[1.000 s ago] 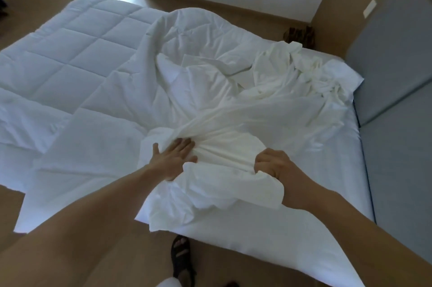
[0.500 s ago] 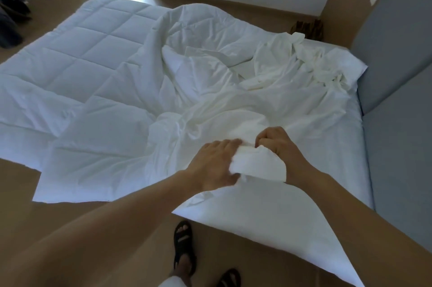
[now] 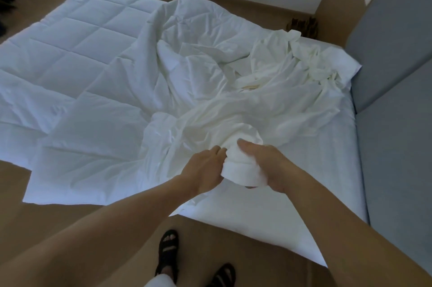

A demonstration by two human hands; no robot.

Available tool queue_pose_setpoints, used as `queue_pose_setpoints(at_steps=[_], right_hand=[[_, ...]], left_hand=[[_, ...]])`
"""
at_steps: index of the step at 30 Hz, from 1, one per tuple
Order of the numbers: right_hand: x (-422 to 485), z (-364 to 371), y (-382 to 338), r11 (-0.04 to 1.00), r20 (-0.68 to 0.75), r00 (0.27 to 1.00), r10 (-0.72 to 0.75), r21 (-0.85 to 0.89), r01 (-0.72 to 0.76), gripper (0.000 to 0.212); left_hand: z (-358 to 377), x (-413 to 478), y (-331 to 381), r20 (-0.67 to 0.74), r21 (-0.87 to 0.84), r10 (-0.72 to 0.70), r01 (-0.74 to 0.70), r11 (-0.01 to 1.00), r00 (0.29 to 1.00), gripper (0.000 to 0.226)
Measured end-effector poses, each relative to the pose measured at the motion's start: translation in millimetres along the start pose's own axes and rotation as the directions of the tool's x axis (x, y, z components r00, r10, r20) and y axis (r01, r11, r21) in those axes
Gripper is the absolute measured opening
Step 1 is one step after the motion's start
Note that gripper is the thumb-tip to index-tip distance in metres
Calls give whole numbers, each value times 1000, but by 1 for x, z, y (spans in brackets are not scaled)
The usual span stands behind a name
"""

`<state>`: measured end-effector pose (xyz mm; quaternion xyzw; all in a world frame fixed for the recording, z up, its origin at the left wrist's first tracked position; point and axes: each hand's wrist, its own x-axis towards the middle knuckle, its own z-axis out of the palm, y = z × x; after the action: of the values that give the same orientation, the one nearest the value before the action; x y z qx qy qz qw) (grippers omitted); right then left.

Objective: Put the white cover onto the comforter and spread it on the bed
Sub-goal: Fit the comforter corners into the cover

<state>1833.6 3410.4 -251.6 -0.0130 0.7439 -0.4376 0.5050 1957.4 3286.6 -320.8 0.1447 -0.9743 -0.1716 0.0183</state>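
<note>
Head view. A: What are the fingers doing?

B: The left hand's [image 3: 205,170] fingers [image 3: 218,150] are curled into a bunched end of the white cover [image 3: 240,170]. The right hand [image 3: 268,165] grips the same bunch from the other side, thumb on top. Its other fingers wrap underneath, mostly hidden.

A: How does the cover look?

B: Cream-white, thin and heavily creased. It is gathered into a thick roll between the hands and loosely crumpled farther out.

A: Which way does it run?

B: Its long axis goes diagonally from the hands, near the bed's [image 3: 327,170] near edge, away to the far right corner beside the grey padded headboard [image 3: 397,64].

A: And the comforter?

B: The comforter [image 3: 77,36] is stitched in squares and looks cooler white. It lies spread to the left, with its right part rumpled under the cover and its near-left corner out over the wooden floor [image 3: 58,216].

A: Counts?

B: One cover, one comforter, two hands, two black sandals [image 3: 167,249] on the floor below.
</note>
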Motion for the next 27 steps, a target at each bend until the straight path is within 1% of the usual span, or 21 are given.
queue_pose_setpoints(at_steps=[2,5,6,8,9,10,11,12,13,14,15,16,17,18,19,21,22,23,24,26,27], right_hand=[[13,15,-2,999,-30,999,25,32,-24,36],[27,39,5,997,-97,993,69,22,-67,40],[29,48,10,997,-110,991,70,48,-65,41],[28,61,17,988,-137,988,69,144,-49,43],[29,63,20,976,-149,987,58,218,-24,45],[30,61,20,953,-163,986,39,303,13,48],[30,56,19,926,-178,984,17,374,52,49],[29,50,16,897,-191,982,-7,433,91,48],[26,41,12,863,-194,980,-32,489,125,46],[24,32,9,831,-182,982,-60,536,150,44],[22,24,7,801,-168,982,-86,575,168,43],[19,17,5,771,-155,983,-103,612,177,42],[17,13,3,747,-151,982,-111,639,183,42],[16,10,1,725,-150,981,-126,661,195,42],[17,8,-1,708,-149,978,-144,675,207,46],[20,7,-2,684,-152,974,-169,693,227,74],[19,7,-4,682,-169,972,-163,692,235,84],[18,6,-8,695,-181,971,-155,679,237,82],[16,3,-12,704,-188,970,-158,667,244,68],[11,-6,-22,707,-257,960,-116,657,261,32],[13,-14,-27,712,-299,950,-85,649,267,29]], left_hand=[[6,-7,-5,75,18,44,-46,999,996,24],[13,-19,-25,102,-47,54,-50,998,993,26],[14,-22,-35,124,-97,64,-52,994,990,33],[8,-27,-51,205,-295,91,-27,955,974,55],[1,-29,-59,225,-439,117,-6,899,967,64],[-7,-30,-69,178,-562,104,15,827,979,65],[-12,-28,-81,65,-634,5,38,772,998,62],[-10,-25,-100,-40,-668,-184,111,736,982,59],[-9,-21,-121,-85,-666,-391,240,706,916,59],[-10,-17,-139,-40,-614,-572,431,661,820,62],[-9,-18,-152,68,-542,-683,602,587,728,66],[-5,-20,-157,211,-508,-730,711,487,650,67],[-4,-23,-154,350,-550,-716,751,365,605,65],[-5,-24,-145,461,-649,-651,729,216,603,59],[-8,-26,-136,512,-734,-577,673,90,636,53],[-14,-27,-119,523,-831,-416,555,-52,744,52],[-15,-28,-112,512,-853,-349,513,-98,785,55],[-18,-28,-106,509,-861,-301,487,-148,806,55],[-21,-28,-104,507,-862,-294,470,-191,810,51],[-25,-27,-110,493,-870,-391,447,-208,777,38],[-27,-26,-115,466,-883,-453,431,-185,760,33]])
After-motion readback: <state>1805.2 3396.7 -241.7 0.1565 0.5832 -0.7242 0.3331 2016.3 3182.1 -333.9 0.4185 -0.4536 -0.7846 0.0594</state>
